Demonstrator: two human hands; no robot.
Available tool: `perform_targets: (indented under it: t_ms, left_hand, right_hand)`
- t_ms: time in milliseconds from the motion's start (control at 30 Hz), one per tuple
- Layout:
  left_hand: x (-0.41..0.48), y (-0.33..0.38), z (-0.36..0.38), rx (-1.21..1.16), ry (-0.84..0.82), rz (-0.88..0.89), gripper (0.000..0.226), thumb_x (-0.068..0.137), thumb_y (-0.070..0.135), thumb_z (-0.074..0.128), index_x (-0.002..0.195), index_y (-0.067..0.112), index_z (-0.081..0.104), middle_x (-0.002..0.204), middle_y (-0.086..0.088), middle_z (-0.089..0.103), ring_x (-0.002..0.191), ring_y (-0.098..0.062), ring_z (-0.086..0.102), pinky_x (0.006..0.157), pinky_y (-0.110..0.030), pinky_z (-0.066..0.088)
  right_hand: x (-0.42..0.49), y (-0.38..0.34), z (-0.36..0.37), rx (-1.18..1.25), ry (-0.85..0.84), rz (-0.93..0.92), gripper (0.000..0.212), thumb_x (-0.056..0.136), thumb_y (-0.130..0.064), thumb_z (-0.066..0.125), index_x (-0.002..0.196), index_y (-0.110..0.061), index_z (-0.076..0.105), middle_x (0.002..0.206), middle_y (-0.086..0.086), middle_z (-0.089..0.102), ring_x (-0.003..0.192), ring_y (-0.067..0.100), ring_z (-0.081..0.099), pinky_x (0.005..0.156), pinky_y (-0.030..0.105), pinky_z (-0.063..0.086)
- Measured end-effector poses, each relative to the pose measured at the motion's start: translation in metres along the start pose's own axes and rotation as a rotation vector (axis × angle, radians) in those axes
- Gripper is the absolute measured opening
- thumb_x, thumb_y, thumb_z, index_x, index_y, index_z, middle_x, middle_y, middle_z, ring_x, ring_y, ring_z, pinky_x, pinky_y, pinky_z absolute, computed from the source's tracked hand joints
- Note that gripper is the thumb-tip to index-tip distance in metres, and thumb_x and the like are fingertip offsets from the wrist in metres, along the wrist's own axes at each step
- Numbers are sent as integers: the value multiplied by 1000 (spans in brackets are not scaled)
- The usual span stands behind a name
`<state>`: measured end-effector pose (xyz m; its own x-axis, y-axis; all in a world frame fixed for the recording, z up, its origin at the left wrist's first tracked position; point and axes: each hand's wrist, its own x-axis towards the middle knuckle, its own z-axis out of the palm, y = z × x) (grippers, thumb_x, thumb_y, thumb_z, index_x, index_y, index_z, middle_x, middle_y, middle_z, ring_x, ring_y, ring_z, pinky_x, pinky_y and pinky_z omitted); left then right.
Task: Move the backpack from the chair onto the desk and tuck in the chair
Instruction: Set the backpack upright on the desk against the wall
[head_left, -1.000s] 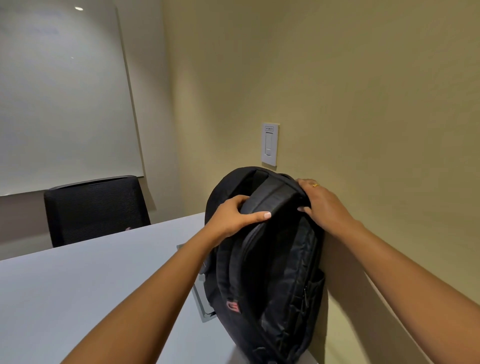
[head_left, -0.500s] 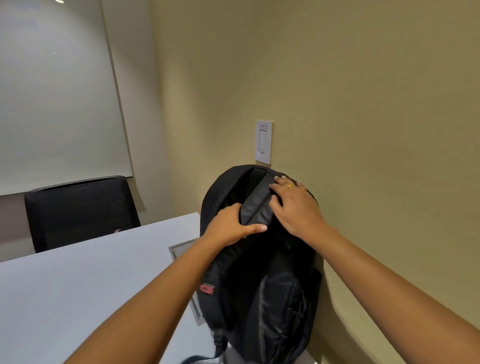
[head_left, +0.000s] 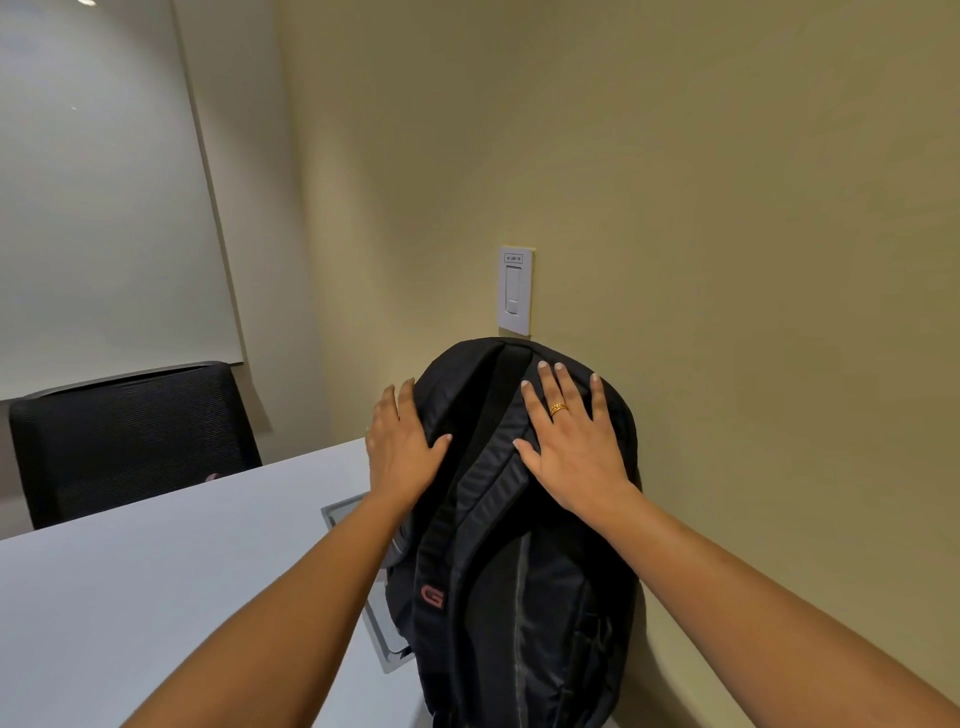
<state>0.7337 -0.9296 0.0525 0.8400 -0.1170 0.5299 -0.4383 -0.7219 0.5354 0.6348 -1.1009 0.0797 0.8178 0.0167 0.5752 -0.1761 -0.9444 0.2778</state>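
I see the black backpack (head_left: 524, 519) standing upright on the white desk (head_left: 156, 587), in the lower centre of the frame, with its far side close against the tan wall (head_left: 675, 208). Whether it actually leans on the wall I cannot tell. It stands partly over a grey panel (head_left: 358, 561) set into the desk top.

My worry is a topple. The bag is tall and soft, and its foot is out of view at the bottom edge, so I judge it could slump toward me or slide sideways off the desk edge once both palms lift away. Its top also sits just below the white wall switch (head_left: 516, 290), so a shove upward could knock it.

My left hand (head_left: 402, 447) lies flat on the bag's upper left side, fingers together and extended, thumb spread onto the fabric, gripping nothing. My right hand (head_left: 571, 441) lies flat on the upper right side, fingers fanned apart, a gold ring showing, thumb beside the shoulder strap (head_left: 493, 467). It too grips nothing, only presses.

A black mesh chair (head_left: 130, 441) stands across the desk at middle left. The chair to be tucked in is not in view.
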Motion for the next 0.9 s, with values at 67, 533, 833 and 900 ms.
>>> perform_targets:
  t_ms: [67, 533, 833, 900]
  left_hand:
    - [8, -7, 6, -36, -99, -82, 93, 77, 37, 69, 144, 19, 7, 152, -15, 21, 138, -36, 25, 109, -60, 25]
    - [12, -18, -13, 52, -89, -8, 84, 61, 67, 38, 138, 38, 20, 95, -1, 43, 79, -24, 47, 67, -34, 41]
    - [-17, -23, 25, -69, -389, -38, 93, 84, 53, 52, 146, 20, -10, 150, -18, 23, 131, -37, 36, 105, -49, 35]
    - [-21, -24, 28, -94, -391, -40, 93, 85, 53, 50, 145, 18, -12, 156, -13, 9, 140, -33, 22, 112, -50, 27]
  right_hand:
    - [0, 1, 3, -35, -9, -5, 67, 95, -50, 26, 146, -15, 0, 156, 12, -6, 143, 26, -10, 106, 50, -20]
    - [-4, 5, 11, -112, -20, -3, 67, 95, -47, 27, 145, -13, -2, 156, 12, -7, 143, 26, -11, 105, 51, -23]
    - [-2, -5, 11, -112, -2, 46, 68, 94, -48, 25, 145, -12, -2, 156, 13, -8, 142, 27, -14, 102, 53, -26]
    - [-1, -6, 12, -116, -5, 50, 70, 94, -49, 26, 145, -11, -4, 155, 14, -10, 142, 28, -15, 102, 53, -26]
